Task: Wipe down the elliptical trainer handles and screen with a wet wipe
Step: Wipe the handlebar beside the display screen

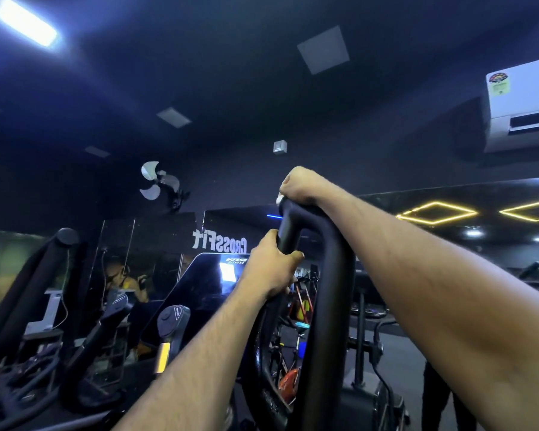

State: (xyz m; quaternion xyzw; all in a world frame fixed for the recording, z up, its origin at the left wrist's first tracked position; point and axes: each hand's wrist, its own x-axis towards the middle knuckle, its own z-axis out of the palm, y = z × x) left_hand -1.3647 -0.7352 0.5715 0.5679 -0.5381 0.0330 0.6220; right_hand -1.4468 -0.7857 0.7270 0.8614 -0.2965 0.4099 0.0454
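Both hands are clamped on the looped black handle (324,275), the right hand (302,186) pressing a barely visible white wet wipe (279,200) onto its top and the left hand (271,265) steadying it lower, while the screen (212,275) seemingly awaits wiping.

It was a dim gym. Exercise machines (84,325) stood in a row before a mirrored wall (156,244) showing reversed "CrossFit" lettering (220,241), a wall fan (161,185) and an air conditioner (523,104) mounted above, yellow diamond lights (436,213) glowing.
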